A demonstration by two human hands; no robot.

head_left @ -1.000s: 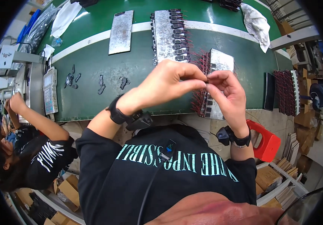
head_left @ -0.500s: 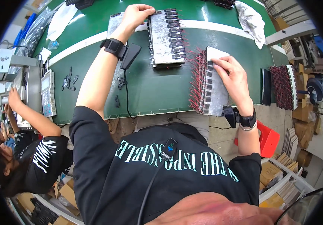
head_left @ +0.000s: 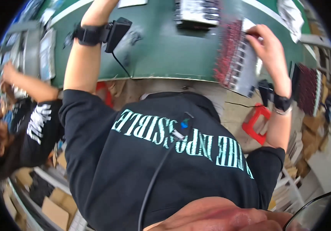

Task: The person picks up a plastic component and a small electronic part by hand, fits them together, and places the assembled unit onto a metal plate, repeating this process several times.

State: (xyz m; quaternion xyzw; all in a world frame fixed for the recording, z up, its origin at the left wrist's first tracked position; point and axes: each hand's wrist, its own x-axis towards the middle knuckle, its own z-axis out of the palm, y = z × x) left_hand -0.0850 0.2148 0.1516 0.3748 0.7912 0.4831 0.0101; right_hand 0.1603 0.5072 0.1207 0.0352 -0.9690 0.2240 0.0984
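Observation:
My right hand [head_left: 268, 45] is over a grey metal plate [head_left: 250, 79], thumb and fingers pinched together near its far end. What the fingertips hold, if anything, is too small and blurred to make out. Along the plate's left side runs a row of small black parts [head_left: 234, 67], with a fringe of red wires [head_left: 224, 54] sticking out leftward. My left forearm [head_left: 82, 63], with a black band and a black device [head_left: 118, 34] on it, reaches up past the top edge, so the left hand itself is out of sight. To its right stands a stack of similar plates [head_left: 197, 14] edged with black parts.
Several loose black pieces [head_left: 134, 37] lie blurred on the green table [head_left: 161, 54]. Another bundle of red-wired parts [head_left: 307, 90] sits at the far right, above a red stool [head_left: 257, 125]. At left, a co-worker's arm [head_left: 29, 82] reaches toward grey equipment.
The whole view has shifted, bringing the table higher in the picture. My left hand has left the stack and passed out of view; its forearm is farther left. My right hand stays at the plate.

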